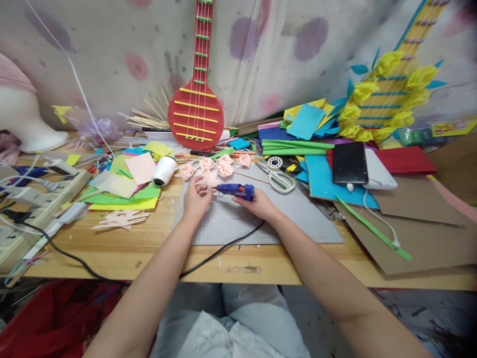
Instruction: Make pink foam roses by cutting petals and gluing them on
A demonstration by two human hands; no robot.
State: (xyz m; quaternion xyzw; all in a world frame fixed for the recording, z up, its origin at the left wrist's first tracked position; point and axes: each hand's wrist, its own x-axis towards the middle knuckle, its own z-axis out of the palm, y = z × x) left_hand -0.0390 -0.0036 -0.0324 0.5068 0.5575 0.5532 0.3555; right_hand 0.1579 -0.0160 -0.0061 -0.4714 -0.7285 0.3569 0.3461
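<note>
My right hand (257,203) grips a blue hot glue gun (235,189) lying sideways, its nozzle pointing left toward my left hand (196,196). My left hand pinches a pale pink paper piece (209,178) over the grey cutting mat (261,219). Several finished pink paper flowers (225,167) sit at the mat's far edge. The gun's black cord (223,246) runs off the table's near edge.
White-handled scissors (280,180), a white thread spool (164,170), pink paper strips (121,219), a phone (349,162) on coloured foam sheets, a power strip (33,206) at left, brown cardboard (421,233) at right, a red paper guitar (196,99) against the wall.
</note>
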